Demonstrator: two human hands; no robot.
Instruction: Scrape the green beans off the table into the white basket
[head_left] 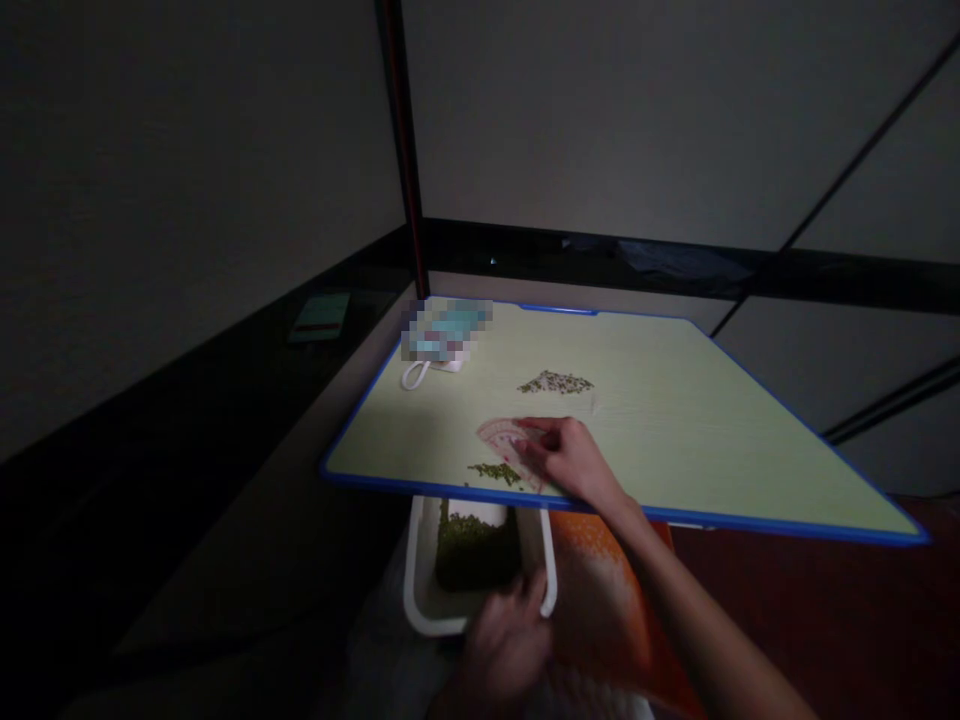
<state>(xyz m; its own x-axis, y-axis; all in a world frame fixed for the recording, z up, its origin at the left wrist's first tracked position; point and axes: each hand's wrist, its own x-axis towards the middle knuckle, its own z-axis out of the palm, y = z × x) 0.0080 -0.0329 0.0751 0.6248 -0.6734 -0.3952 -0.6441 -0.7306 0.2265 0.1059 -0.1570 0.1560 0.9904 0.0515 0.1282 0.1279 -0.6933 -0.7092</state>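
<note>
Right hand (568, 458) on the tabletop (712, 430) near its edge, fingers curled together on a pink sheet (501, 435). Green grains (495, 472) lie at its 9 o'clock, a second pile (556, 382) at 12. Left hand (504, 650) grips the white tray (420, 590) of grains below the edge.

Both forearms are bare, with no sleeve reaching the wrist. The right hand (570, 460) at 12 o'clock and the left hand (506, 650) at 6 o'clock wear no gloves, rings or watch.
</note>
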